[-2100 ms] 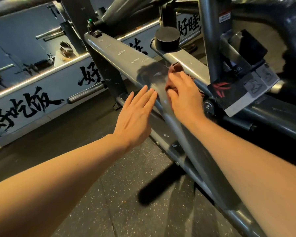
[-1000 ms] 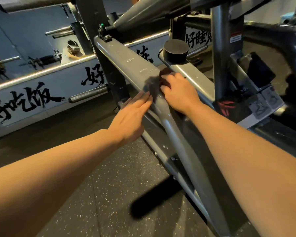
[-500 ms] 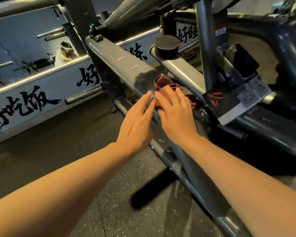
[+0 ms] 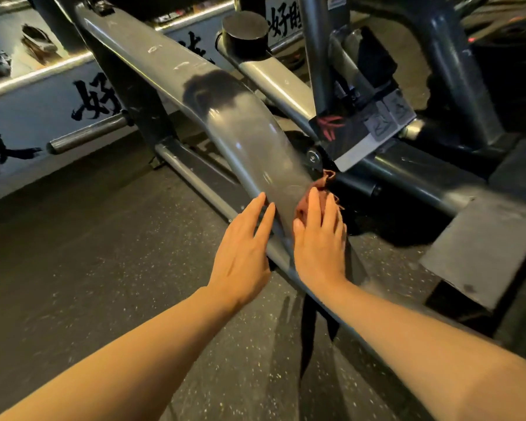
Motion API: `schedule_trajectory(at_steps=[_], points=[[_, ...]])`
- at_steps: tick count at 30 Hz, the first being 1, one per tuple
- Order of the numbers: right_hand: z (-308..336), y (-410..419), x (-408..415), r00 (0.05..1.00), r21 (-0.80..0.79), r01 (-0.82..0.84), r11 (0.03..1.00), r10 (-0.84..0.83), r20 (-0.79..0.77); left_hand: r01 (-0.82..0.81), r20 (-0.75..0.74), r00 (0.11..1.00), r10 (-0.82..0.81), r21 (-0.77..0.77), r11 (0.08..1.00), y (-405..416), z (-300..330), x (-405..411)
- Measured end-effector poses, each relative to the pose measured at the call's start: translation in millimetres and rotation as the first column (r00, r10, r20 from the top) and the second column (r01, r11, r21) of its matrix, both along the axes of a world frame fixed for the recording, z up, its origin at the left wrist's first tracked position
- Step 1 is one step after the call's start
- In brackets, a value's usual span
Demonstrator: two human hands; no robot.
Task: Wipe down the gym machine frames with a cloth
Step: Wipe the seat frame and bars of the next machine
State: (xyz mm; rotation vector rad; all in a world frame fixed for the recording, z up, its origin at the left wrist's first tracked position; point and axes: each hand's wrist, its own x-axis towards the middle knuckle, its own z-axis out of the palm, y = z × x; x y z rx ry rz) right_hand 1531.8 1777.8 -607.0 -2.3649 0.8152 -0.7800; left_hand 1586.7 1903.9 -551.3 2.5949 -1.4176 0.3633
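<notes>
A grey sloping frame beam [image 4: 243, 132] of the gym machine runs from the upper left down toward me. A reddish-brown cloth [image 4: 319, 189] lies against the beam's right side, mostly covered by my right hand [image 4: 319, 238], which presses it flat with straight fingers. My left hand [image 4: 243, 247] rests with straight fingers on the beam's left edge, just beside the right hand. Part of the beam above my hands looks darker, with a wet-looking patch.
A second grey beam with a round black rubber stop [image 4: 245, 31] runs behind. Dark uprights and a label plate [image 4: 365, 129] stand at the right, a steel peg [image 4: 85, 135] at the left. Speckled rubber floor [image 4: 104, 268] lies below, and a mirrored wall panel with black characters [image 4: 28, 95] lies behind.
Both hands slid down the beam toward me with the cloth under the right hand. The upper part of the beam now stands uncovered.
</notes>
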Motion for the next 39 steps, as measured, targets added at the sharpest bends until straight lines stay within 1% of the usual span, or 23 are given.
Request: schedule_trajectory(at_steps=[1,3,4,5,6,7,9,12,14,16,20,21,23,24,25,27,28,29,30,33,36,38,39], points=[[-8.1,10.0,-8.5,0.998,-0.042,-0.047,0.998,0.046,-0.038,0.012,0.004,1.0,-0.012,0.017,1.0,0.2,-4.2,-3.5],[-26.3,23.3,-26.7,0.971,-0.097,-0.21,0.973,0.197,-0.134,0.052,0.006,0.999,-0.053,0.035,0.998,0.3,-13.1,-9.3],[-32.6,24.6,-35.5,0.957,-0.083,-0.254,0.964,0.238,-0.165,0.078,0.001,0.997,-0.078,0.042,0.996,0.2,-17.8,-12.9],[-36.2,22.7,-42.2,0.959,-0.06,-0.247,0.967,0.235,-0.161,0.104,-0.005,0.995,-0.104,0.053,0.993,-0.2,-22.0,-17.2],[-37.1,19.8,-46.1,0.97,-0.016,-0.206,0.979,0.202,-0.139,0.127,-0.004,0.992,-0.127,0.071,0.989,-0.9,-26.1,-21.3],[-36.7,17.5,-48.4,0.983,0.074,-0.148,0.986,0.155,-0.101,0.145,0.005,0.989,-0.146,0.097,0.985,-2.5,-30.0,-25.0],[-38.0,11.6,-52.2,0.997,0.263,-0.04,0.964,0.057,-0.055,0.174,0.021,0.984,-0.179,0.151,0.973,-9.4,-36.5,-31.9],[-38.9,-5.0,-59.8,0.995,0.369,0.097,0.924,-0.097,-0.018,0.226,0.022,0.972,-0.235,0.2,0.953,-28.0,-41.6,-39.7],[-33.9,-28.6,-63.3,0.98,0.431,0.112,0.895,-0.171,0.1,0.257,0.047,0.961,-0.273,0.215,0.942,-48.5,-40.6,-43.1],[-23.0,-58.4,-66.4,0.952,0.398,0.116,0.91,-0.216,0.216,0.284,0.073,0.95,-0.302,0.196,0.939,-75.3,-39.6,-45.1],[-1.1,-139.8,-72.6,0.877,0.284,0.264,0.922,-0.352,0.327,0.312,0.099,0.936,-0.337,0.206,0.928,-134.2,-36.2,-43.7],[3.1,-160.8,-75.0,0.852,0.3,0.283,0.911,-0.382,0.357,0.322,0.102,0.931,-0.35,0.218,0.921,-147.7,-35.1,-41.1],[9.1,-195.1,-76.4,0.777,0.405,0.319,0.857,-0.481,0.406,0.342,0.098,0.922,-0.375,0.251,0.906,-173.4,-32.6,-32.9],[9.8,-209.3,-75.7,0.782,0.386,0.364,0.848,-0.503,0.368,0.343,0.104,0.918,-0.382,0.274,0.899,-185.9,-30.2,-28.5],[7.7,-221.7,-73.9,0.823,0.306,0.41,0.859,-0.493,0.282,0.337,0.116,0.916,-0.385,0.302,0.892,-198.2,-26.7,-25.0],[-4.8,-241.3,-63.3,0.897,0.176,0.435,0.883,-0.442,-0.003,0.32,0.128,0.915,-0.383,0.35,0.881,-222.8,-19.7,-16.8],[-11.9,-245.6,-55.3,0.895,0.107,0.434,0.895,-0.414,-0.167,0.311,0.125,0.918,-0.377,0.365,0.878,-235.1,-16.9,-11.4],[-20.2,-249.3,-45.0,0.871,0.026,0.422,0.906,-0.397,-0.289,0.298,0.124,0.922,-0.367,0.381,0.875,-247.0,-15.5,-4.6],[-23.6,-250.3,-35.5,0.855,-0.031,0.4,0.916,-0.386,-0.346,0.278,0.122,0.928,-0.352,0.402,0.872,-258.8,-15.3,3.0],[-21.1,-250.7,-0.2,0.872,-0.098,0.267,0.959,-0.284,-0.399,0.206,0.082,0.958,-0.274,0.467,0.86,-287.8,-21.1,21.3],[-11.3,-256.5,25.2,0.86,-0.095,0.125,0.988,-0.156,-0.487,0.166,0.05,0.975,-0.215,0.474,0.865,-303.2,-32.6,28.9],[-13.0,-260.2,24.6,0.871,-0.074,0.115,0.991,-0.136,-0.472,0.161,0.073,0.972,-0.224,0.488,0.858,-305.8,-36.4,36.7],[-17.8,-259.3,19.8,0.887,-0.076,0.152,0.985,-0.17,-0.43,0.151,0.095,0.969,-0.227,0.501,0.852,-306.0,-36.1,40.8]])
